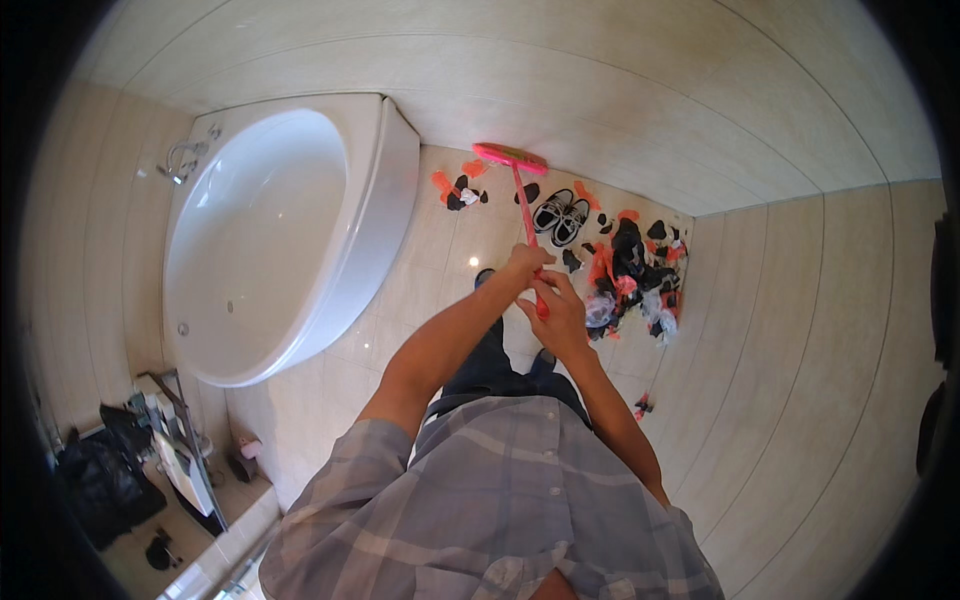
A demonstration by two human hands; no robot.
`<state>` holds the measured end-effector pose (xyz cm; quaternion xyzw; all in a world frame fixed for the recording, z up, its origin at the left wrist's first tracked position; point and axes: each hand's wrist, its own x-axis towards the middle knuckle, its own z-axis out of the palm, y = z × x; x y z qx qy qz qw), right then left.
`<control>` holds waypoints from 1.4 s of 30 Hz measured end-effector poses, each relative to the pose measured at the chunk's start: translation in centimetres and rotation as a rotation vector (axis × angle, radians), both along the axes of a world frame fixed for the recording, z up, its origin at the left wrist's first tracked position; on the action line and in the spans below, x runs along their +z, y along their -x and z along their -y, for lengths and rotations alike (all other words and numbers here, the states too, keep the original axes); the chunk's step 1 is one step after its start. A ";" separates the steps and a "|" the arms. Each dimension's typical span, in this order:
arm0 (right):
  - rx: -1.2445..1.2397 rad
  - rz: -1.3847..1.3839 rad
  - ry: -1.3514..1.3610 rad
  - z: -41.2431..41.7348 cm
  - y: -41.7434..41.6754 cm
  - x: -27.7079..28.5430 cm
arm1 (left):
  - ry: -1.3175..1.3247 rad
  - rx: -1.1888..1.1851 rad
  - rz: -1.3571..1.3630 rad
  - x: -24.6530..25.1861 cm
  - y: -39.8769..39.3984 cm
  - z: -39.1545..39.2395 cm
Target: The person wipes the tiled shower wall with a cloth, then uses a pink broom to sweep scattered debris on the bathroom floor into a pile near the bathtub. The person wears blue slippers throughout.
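My left hand (529, 264) grips the pink handle (525, 206) of a broom. Just behind it, my right hand (559, 313) holds the handle's near end, with the tip showing past the fingers. The broom's pink head (510, 157) lies on the tiled floor along the foot of the far wall. Left of the head are orange scraps (442, 184), black pieces and a white crumpled bit. A pair of grey and black sneakers (562, 217) stands right of the handle. A dark oval object (527, 193) sits next to the handle, partly hidden by it.
A heap of torn black, orange and clear plastic (630, 262) lies against the right wall. The white corner bathtub (394, 180) stands on the left. A black bag (112, 480) and leaning panels (180, 465) occupy the lower left corner. A small red and black scrap (643, 407) lies near my right side.
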<state>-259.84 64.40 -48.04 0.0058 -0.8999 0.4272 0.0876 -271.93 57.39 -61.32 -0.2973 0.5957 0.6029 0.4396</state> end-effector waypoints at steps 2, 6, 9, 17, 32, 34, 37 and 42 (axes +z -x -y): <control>-0.075 0.017 -0.032 1.9 3.2 -2.0 | -0.103 -0.038 0.043 0.4 3.1 1.5; -0.092 0.053 -0.063 5.3 7.0 -3.1 | -0.180 0.014 0.178 -4.8 6.0 5.1; -0.094 0.023 -0.148 6.4 6.7 -2.1 | -0.203 -0.186 0.246 -4.9 4.9 6.3; -0.133 -0.018 0.026 4.5 5.0 5.3 | -0.373 0.005 0.287 0.9 -0.1 5.4; 0.133 0.007 0.135 12.0 10.7 -5.3 | -0.087 0.208 -0.002 -8.4 8.2 15.7; 0.173 0.015 0.063 11.4 8.8 -6.0 | -0.101 0.235 0.067 -5.5 6.1 14.9; 0.227 0.028 0.040 9.4 5.4 -5.5 | -0.127 0.137 0.125 -2.3 2.2 13.3; 0.295 0.166 0.052 3.5 -2.2 -2.9 | -0.065 0.037 0.309 -5.5 -6.2 9.8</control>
